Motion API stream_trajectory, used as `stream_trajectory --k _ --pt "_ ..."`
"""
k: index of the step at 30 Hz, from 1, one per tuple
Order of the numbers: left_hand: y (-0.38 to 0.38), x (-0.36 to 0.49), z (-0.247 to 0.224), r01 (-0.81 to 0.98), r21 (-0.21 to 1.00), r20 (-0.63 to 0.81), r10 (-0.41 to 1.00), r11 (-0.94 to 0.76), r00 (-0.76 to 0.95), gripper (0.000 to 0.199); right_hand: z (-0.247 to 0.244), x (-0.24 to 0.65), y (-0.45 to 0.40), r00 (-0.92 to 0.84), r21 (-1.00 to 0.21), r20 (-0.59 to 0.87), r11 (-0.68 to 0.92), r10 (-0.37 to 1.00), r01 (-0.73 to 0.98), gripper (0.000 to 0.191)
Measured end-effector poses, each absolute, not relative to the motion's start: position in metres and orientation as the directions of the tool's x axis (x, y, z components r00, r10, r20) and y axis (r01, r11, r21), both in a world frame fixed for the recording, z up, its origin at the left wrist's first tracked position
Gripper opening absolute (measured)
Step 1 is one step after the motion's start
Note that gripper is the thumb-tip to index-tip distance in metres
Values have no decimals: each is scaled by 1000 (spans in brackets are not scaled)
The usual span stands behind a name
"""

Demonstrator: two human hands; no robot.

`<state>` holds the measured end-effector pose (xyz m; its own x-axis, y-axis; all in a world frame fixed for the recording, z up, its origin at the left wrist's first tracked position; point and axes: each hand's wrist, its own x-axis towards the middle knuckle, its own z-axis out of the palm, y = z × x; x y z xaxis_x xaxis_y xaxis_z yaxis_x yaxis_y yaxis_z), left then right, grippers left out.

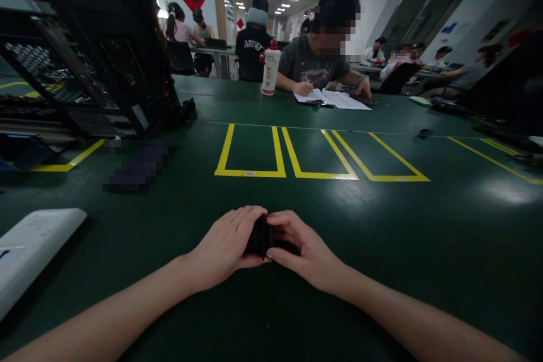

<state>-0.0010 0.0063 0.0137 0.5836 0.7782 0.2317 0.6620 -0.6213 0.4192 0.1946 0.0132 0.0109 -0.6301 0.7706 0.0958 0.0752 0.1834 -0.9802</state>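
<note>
Between my two hands is a small black box-like object (257, 239), low over the green table (271, 317). My left hand (227, 243) wraps around its left side, with the thumb below and the fingers over the top. From the right, my right hand (303, 249) pinches its near edge with thumb and fingertips, leaving a gap under the curved palm. A thin upright ridge shows on the object between the hands. Its exact kind cannot be made out, since the fingers cover much of it.
Yellow tape outlines (250, 173) mark the table ahead. An open black computer case (97, 45) stands at left, above a white device (38, 237). Across the table a person (316, 62) writes on a clipboard (335, 98) beside a white bottle (270, 70). A dark monitor-like shape (504, 79) stands at right.
</note>
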Motion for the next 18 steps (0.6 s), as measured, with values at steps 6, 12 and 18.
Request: stream_trajectory --k 6,12,18 --pt "6 -1 9 654 424 254 775 -627 578 63 13 193 13 -621 -989 70 134 781 56 27" --pt "6 0 12 660 422 237 778 -622 582 62 14 191 13 -615 -988 26 116 788 106 38" --pt "8 2 11 659 415 257 776 -627 576 62 5 193 13 -602 -976 95 193 793 100 39"
